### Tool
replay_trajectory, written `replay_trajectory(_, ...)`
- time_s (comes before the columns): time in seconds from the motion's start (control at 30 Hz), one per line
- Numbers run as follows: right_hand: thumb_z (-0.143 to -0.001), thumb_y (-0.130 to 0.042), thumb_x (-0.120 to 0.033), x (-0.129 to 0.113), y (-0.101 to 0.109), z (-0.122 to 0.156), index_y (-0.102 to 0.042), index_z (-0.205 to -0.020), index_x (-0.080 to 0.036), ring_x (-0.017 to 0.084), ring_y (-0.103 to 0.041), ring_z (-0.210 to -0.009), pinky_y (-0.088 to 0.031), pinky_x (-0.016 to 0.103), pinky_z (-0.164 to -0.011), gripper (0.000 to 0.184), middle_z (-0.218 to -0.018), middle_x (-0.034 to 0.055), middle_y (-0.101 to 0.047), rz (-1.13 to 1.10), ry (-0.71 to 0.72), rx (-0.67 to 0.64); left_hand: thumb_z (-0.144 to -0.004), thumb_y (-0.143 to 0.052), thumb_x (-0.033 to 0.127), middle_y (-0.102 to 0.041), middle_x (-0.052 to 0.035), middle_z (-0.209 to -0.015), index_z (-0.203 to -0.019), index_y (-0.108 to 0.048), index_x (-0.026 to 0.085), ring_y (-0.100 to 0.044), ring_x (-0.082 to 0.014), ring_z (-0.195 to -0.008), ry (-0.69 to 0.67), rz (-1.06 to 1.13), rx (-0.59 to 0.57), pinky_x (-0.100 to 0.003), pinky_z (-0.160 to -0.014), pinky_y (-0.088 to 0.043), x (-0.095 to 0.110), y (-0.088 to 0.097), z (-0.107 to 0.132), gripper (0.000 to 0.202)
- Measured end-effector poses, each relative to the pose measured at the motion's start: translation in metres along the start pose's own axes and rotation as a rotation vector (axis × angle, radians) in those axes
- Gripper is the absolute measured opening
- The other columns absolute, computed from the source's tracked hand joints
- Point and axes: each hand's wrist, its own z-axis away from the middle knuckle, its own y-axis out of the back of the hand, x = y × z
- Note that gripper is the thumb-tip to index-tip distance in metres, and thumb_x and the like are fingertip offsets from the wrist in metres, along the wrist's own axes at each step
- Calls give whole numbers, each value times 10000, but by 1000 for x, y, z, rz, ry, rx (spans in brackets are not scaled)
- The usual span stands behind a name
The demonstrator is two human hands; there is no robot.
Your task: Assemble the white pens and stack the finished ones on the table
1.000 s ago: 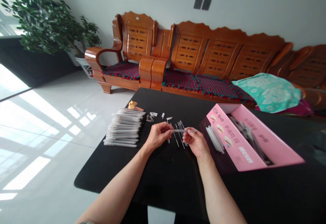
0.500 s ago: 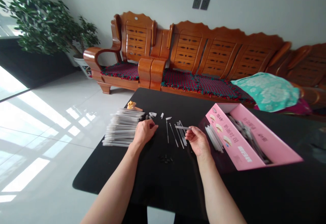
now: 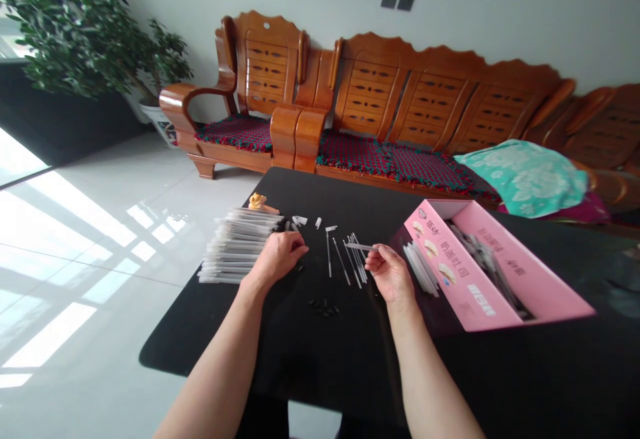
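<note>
My right hand (image 3: 391,271) pinches a slim translucent pen barrel (image 3: 359,246), which points left over several pen refills (image 3: 356,262) lying on the black table. At the right end of the pen pile (image 3: 235,246), my left hand (image 3: 280,254) is closed with its fingers curled under. Whatever it grips is hidden. The pile's pens are whitish with black ends beside that hand. White pen caps (image 3: 319,223) lie beyond the refills. A cluster of small black plugs (image 3: 324,308) rests nearer to me, between my forearms.
A pink box (image 3: 460,279) with grey pen-like parts inside stands at the right. Along its left side lie several whitish barrels (image 3: 421,269). An orange figurine (image 3: 258,202) sits behind the pile. Past the black table (image 3: 320,366) is a wooden sofa (image 3: 400,92).
My left hand has shifted slightly left and toward me. A small black piece now shows beside its fingers. My right hand keeps the barrel almost in the same place; the view has tilted slightly.
</note>
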Motion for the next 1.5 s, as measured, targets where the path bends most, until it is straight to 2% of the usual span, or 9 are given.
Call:
replay_trajectory(0.2,-735,-768,-217,-1,-1,0,-722,-836,-152,142,-709,-563,-599,216,-521,129,-674,23,-748,-9,2,9,-603,-794,235,-638,-6,-633,-682,-666,197,-565,-157,-585,51,-89,-246,-243,-554,-339,-5,-9,5,155)
replay_trajectory(0.3,-739,-765,-220,-1,-1,0,-721,-827,-159,145,-709,-561,-598,219,-512,116,-671,21,-747,-6,-2,9,-637,-740,169,-647,-10,-645,-676,-670,196,-578,-157,-604,24,-86,-253,-242,-576,-361,-3,-16,4,85)
replay_trajectory(0.37,-736,-766,-222,0,-1,0,-723,-827,-158,145,-708,-562,-599,220,-511,119,-670,23,-747,-9,-1,5,-663,-705,158,-647,-14,-645,-672,-669,189,-587,-156,-618,4,-37,-204,-242,-588,-381,0,-21,2,48)
replay_trajectory(0.43,-734,-766,-222,0,-1,0,-727,-828,-157,145,-706,-561,-599,221,-510,121,-673,25,-747,-10,-1,2,-709,-672,185,-642,-13,-641,-709,-677,183,-593,-146,-616,5,108,-147,-235,-588,-408,3,-27,-1,6)
replay_trajectory(0.57,-724,-774,-229,1,-3,0,-726,-833,-144,156,-707,-554,-599,230,-499,146,-667,39,-746,9,-14,5,-804,-638,356,-637,-16,-646,-881,-684,150,-599,-127,-565,94,671,-148,-228,-560,-475,10,-42,-5,225)
replay_trajectory(0.63,-719,-781,-236,1,-4,1,-722,-841,-141,164,-709,-553,-601,239,-499,166,-665,44,-745,28,-12,7,-787,-674,431,-644,-32,-679,-920,-684,118,-608,-125,-590,129,907,-155,-240,-588,-508,12,-48,-7,341)
replay_trajectory(0.73,-718,-787,-249,1,-7,3,-715,-850,-144,170,-708,-548,-602,250,-495,183,-664,45,-744,67,2,7,-745,-734,450,-656,-50,-735,-932,-697,93,-619,-121,-646,153,1079,-156,-246,-646,-526,12,-53,-7,405)
replay_trajectory(1.03,-732,-783,-266,0,-15,8,-704,-857,-147,175,-704,-551,-604,269,-511,190,-676,49,-740,144,12,-31,-673,-807,416,-639,-30,-730,-880,-680,89,-606,-101,-629,189,1168,-174,-234,-635,-520,16,-52,-6,407)
replay_trajectory(1.5,-733,-787,-277,3,-14,7,-703,-871,-149,181,-706,-554,-600,271,-510,206,-681,50,-740,181,4,-37,-690,-802,376,-614,-12,-679,-818,-616,97,-592,-96,-588,163,1183,-174,-216,-578,-505,17,-58,-6,359)
